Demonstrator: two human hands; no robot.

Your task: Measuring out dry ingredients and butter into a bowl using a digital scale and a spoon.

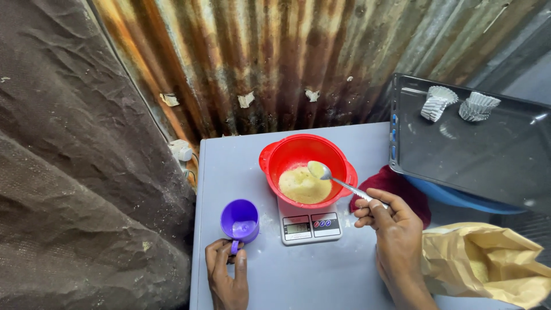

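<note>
My right hand [385, 225] grips a metal spoon [334, 178] whose bowl carries a heap of pale yellow flour over a red plastic bowl [274, 156]. More of the yellow flour lies in the bottom of that bowl. The bowl stands on a small white kitchen scale [310, 227] with a display and buttons at its front. My left hand [226, 271] holds the handle of a purple plastic cup [240, 220] that rests on the grey table [313, 275] to the left of the scale.
A yellow-brown paper bag [488, 261] lies open at the right front. A dark baking tray [488, 152] with two stacks of white paper cupcake cases [459, 104] sits at the right, over a blue basin [453, 196] and a dark red cloth [404, 192]. Rusty corrugated metal forms the back wall.
</note>
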